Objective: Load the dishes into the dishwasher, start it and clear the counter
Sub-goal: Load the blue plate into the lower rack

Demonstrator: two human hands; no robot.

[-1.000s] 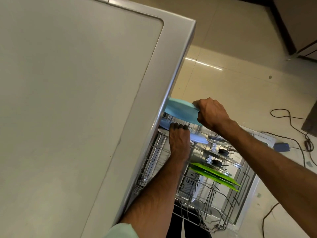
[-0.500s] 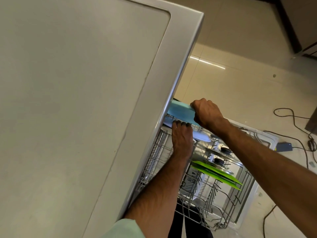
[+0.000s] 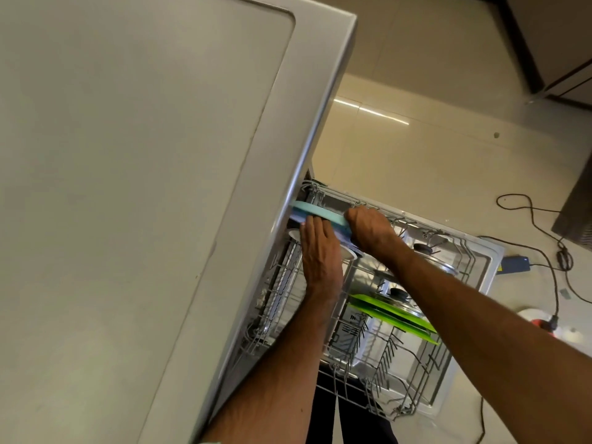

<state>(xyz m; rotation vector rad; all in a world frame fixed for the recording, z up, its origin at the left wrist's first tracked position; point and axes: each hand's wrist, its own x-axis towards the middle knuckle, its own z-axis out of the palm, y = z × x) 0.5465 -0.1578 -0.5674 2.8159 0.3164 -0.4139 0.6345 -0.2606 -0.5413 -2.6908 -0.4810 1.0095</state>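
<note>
- our right grip (image 3: 368, 229) is wrapped round the edge of the teal plate (image 3: 315, 212)
- that plate stands at the far end of the pulled-out rack (image 3: 410, 402)
- our left grip (image 3: 320, 251) is straight-fingered just beside it, holding nothing

no text, label, brand, number or sign can be read anywhere in view. a few small dark marks (image 3: 352, 317) sit on the metal inside of the dishwasher (image 3: 487, 251), but they are too small and blurred to make out.
</note>
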